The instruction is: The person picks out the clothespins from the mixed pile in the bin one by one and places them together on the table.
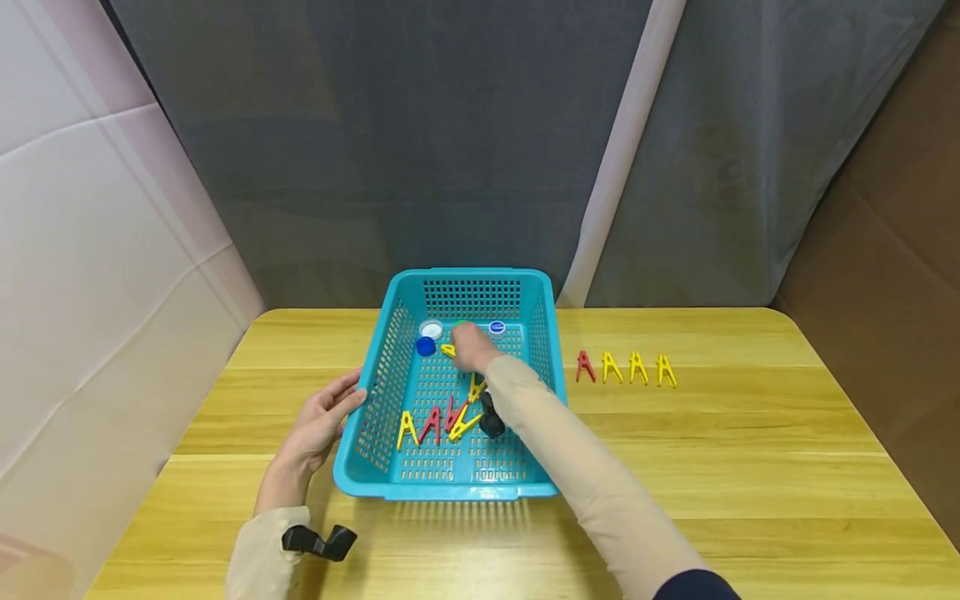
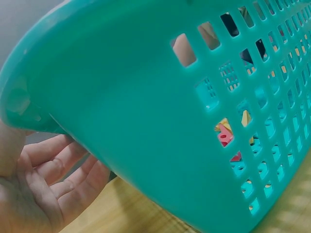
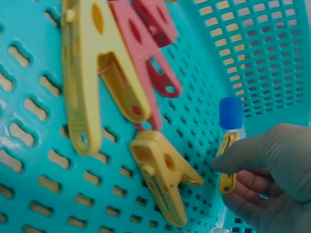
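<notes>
A turquoise plastic basket (image 1: 472, 492) stands on the table, its walls and floor full of slots. At its left rim my left hand (image 1: 318, 423) grips the edge, thumb at the top and fingers beneath the rim (image 2: 63, 179). Inside, my right hand (image 1: 472, 346) pinches a yellow clothespin (image 3: 226, 177) between thumb and fingers. A blue bottle cap (image 1: 426, 346) lies close to that clothespin, beside a white cap (image 1: 431, 330). Nearer the front of the basket are several yellow and red clothespins, among them a yellow one (image 1: 407, 428) and a red one (image 1: 431, 424).
On the table right of the basket, a red clothespin (image 1: 585, 367) and several yellow clothespins (image 1: 637, 367) stand in a row. A blue-and-white cap (image 1: 497, 328) lies at the basket's far end. Behind the wooden table (image 1: 750, 467) hangs a grey curtain (image 1: 375, 150).
</notes>
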Demonstrator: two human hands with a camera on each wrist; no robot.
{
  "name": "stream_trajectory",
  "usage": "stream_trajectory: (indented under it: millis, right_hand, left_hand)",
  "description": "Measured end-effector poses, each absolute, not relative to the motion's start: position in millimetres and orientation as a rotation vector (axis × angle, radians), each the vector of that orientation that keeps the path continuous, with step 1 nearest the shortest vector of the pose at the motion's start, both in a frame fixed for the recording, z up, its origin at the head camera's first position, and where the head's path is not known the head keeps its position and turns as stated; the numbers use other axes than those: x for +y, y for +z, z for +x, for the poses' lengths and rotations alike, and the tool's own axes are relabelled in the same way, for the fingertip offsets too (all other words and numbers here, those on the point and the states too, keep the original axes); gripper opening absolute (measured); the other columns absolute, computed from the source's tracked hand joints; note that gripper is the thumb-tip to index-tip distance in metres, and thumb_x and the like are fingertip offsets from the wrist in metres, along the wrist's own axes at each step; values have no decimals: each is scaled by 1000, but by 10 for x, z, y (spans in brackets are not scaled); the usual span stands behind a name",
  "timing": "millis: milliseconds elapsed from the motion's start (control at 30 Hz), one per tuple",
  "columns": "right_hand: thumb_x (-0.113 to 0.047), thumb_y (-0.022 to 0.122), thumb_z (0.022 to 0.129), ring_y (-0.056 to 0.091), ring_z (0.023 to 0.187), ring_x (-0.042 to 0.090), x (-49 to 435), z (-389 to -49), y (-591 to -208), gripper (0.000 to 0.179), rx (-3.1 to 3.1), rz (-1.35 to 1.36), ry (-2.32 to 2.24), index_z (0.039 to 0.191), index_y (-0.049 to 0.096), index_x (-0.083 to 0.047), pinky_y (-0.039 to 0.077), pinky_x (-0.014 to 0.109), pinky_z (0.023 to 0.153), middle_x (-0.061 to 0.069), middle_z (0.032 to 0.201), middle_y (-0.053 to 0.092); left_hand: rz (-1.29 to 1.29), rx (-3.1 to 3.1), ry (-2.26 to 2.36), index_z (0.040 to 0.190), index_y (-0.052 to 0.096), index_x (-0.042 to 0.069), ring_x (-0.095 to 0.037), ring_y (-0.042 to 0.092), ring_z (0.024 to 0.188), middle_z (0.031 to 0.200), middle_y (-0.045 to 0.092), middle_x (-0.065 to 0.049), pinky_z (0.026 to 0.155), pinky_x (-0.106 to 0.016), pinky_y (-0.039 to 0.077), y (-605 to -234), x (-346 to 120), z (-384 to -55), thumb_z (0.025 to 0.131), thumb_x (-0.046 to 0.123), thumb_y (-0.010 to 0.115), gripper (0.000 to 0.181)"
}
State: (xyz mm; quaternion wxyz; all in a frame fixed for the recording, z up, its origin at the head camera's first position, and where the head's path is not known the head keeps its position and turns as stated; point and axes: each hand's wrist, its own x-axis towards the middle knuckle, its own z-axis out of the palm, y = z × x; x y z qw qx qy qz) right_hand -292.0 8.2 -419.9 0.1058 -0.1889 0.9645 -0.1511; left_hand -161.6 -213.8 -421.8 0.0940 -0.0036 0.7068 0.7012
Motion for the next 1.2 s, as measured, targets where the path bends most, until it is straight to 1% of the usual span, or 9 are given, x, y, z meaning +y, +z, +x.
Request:
stream_trajectory:
  millis: [33,100,167,200,333,500,667,1033,1200]
  right_hand:
    - [3,64,80,47,74,15,90,-2919,-4185,9,2831,-565,-479,87,61,-1,46,23,64,5,86,55]
    - [5,64,79,53,83,17,109,-2917,-4153,20,2815,-599,-541,99,65,3,50,25,72,10,97,61]
    - [7,64,78,58,96,21,129,-2916,-4120,31,2803,-633,-590,109,64,4,51,28,82,14,109,63]
    - [8,64,77,57,102,22,140,-2914,-4103,36,2795,-647,-612,113,63,4,51,29,86,15,113,62]
    - [8,63,77,54,109,25,190,-2912,-4035,41,2762,-701,-662,118,61,3,49,31,90,15,117,59]
    - [2,66,79,54,106,25,261,-2877,-3933,40,2761,-797,-681,119,61,3,48,31,89,15,114,57]
    - [2,67,78,55,105,25,331,-2826,-3808,43,2756,-856,-749,120,60,5,48,31,90,15,114,58]
    - [1,66,80,53,99,21,479,-2663,-3567,40,2760,-950,-717,120,62,1,49,28,84,11,108,59]
    - [0,65,82,54,102,23,598,-2551,-3469,40,2752,-989,-722,122,61,1,49,30,86,11,111,58]
  left_hand:
    - [-10,2096,2080,144,26,-6,-3,60,89,103,59,12,74,-25,55,-4219,-2138,-1616,97,16,53,58]
    - [-9,2094,2082,144,26,-6,-2,60,89,103,59,12,74,-25,55,-4220,-2138,-1615,97,15,52,58]
    - [-10,2094,2084,144,26,-6,-2,60,89,103,59,12,74,-25,55,-4221,-2138,-1615,97,15,52,58]
    - [-11,2095,2084,144,26,-6,-2,60,89,103,59,13,74,-25,55,-4222,-2139,-1614,97,15,53,58]
    - [-11,2096,2081,144,26,-6,-3,60,89,103,59,13,73,-25,55,-4223,-2139,-1614,97,16,53,58]
    - [-1,2081,2090,144,26,-7,-3,60,88,103,59,13,73,-25,55,-4222,-2135,-1612,97,15,52,58]
    - [-2,2081,2091,144,26,-7,-3,60,88,102,59,12,74,-26,55,-4218,-2135,-1609,97,15,53,58]
    - [2,2092,2082,144,26,-7,-3,60,89,104,58,12,74,-26,55,-4227,-2136,-1610,97,15,52,58]
    - [3,2092,2077,144,26,-6,-3,60,90,104,58,11,75,-26,55,-4222,-2127,-1616,97,16,52,58]
